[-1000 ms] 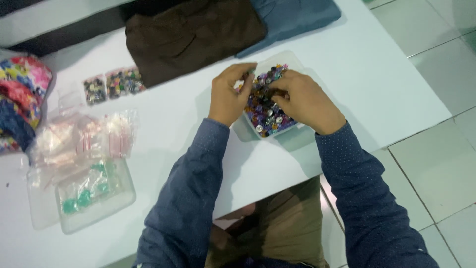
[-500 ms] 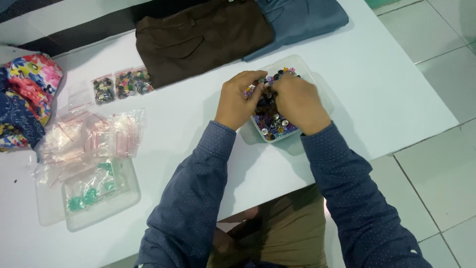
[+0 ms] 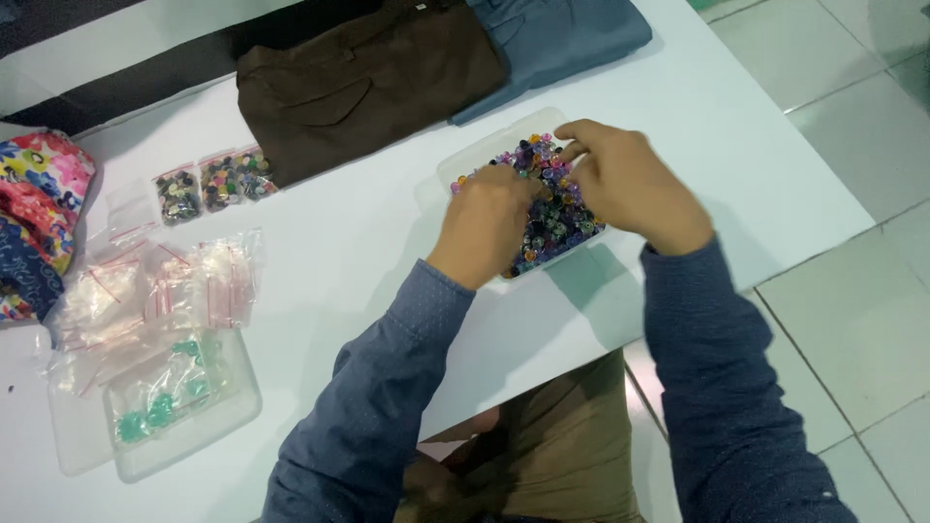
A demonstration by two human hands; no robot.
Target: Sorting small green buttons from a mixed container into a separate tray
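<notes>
Hands both in clear box [image 3: 463, 165] of little coloured beads [image 3: 552, 218], box on white table [image 3: 368, 223] in front of me. My left hand [image 3: 487, 221] curled, fingers down in beads, can't tell if pinching any. My right hand [image 3: 630, 184] half open, fingertips [image 3: 572, 150] touching beads at far side. Near left: clear tray [image 3: 223, 426] with green bits, pile of small clear bags [image 3: 145, 291] with red strips. Farther: three little bags of beads [image 3: 213, 182]. Far: folded brown cloth [image 3: 368, 82], blue cloth [image 3: 562, 39], flowery cloth [image 3: 39, 208] at left edge.
</notes>
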